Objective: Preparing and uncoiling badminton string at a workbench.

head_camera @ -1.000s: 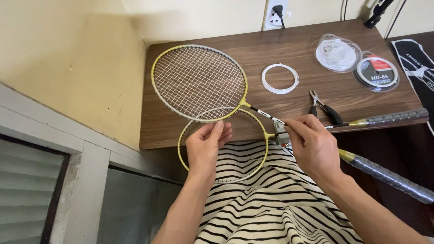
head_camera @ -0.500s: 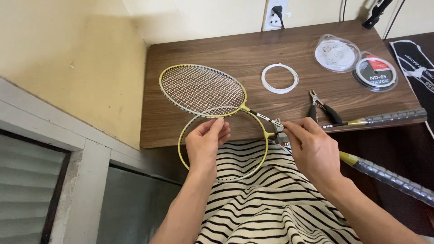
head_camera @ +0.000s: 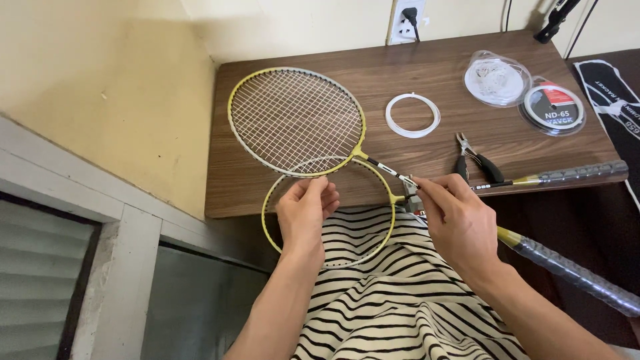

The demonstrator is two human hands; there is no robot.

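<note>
My left hand grips the top rim of an unstrung yellow racket hoop held over my lap. That racket's wrapped handle runs off to the lower right. A strung yellow racket lies on the brown table, its head overlapping the empty hoop and its grey grip pointing right. My right hand is closed where the two shafts cross, beside the hoop's grey joint. Its fingertips pinch the strung racket's thin shaft.
Black-handled pliers lie just beyond my right hand. A white string coil, a clear packet of string and a round string reel sit farther back. A black racket bag is at right. A striped cloth covers my lap.
The strung racket's head tilted up about its shaft half a second ago and now lies flat on the table again. Both hands have stayed in place.
</note>
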